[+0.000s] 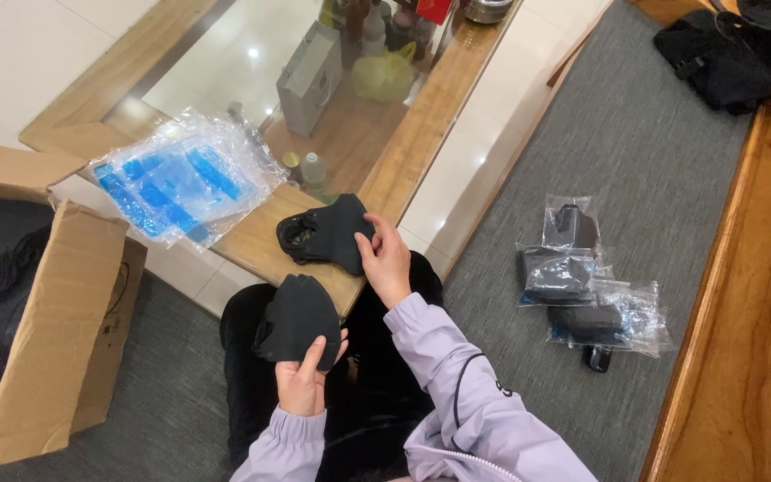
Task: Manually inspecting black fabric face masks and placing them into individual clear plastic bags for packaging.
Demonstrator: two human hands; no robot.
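Observation:
My left hand (303, 382) holds a folded black face mask (298, 318) up over my lap, thumb pressed on its lower edge. My right hand (385, 259) rests its fingers on a second black mask (327, 234) that lies on the wooden corner of a glass-topped table (412, 143). Both arms are in lilac sleeves. Just left of that mask, a stack of clear plastic bags with blue printing (180, 183) lies on the table edge.
An open cardboard box (55, 339) with dark items inside stands at the left. Several bagged black masks (582, 286) lie on the grey cushion at the right. A black bag (733, 54) sits top right. Bottles and a grey box show under the glass.

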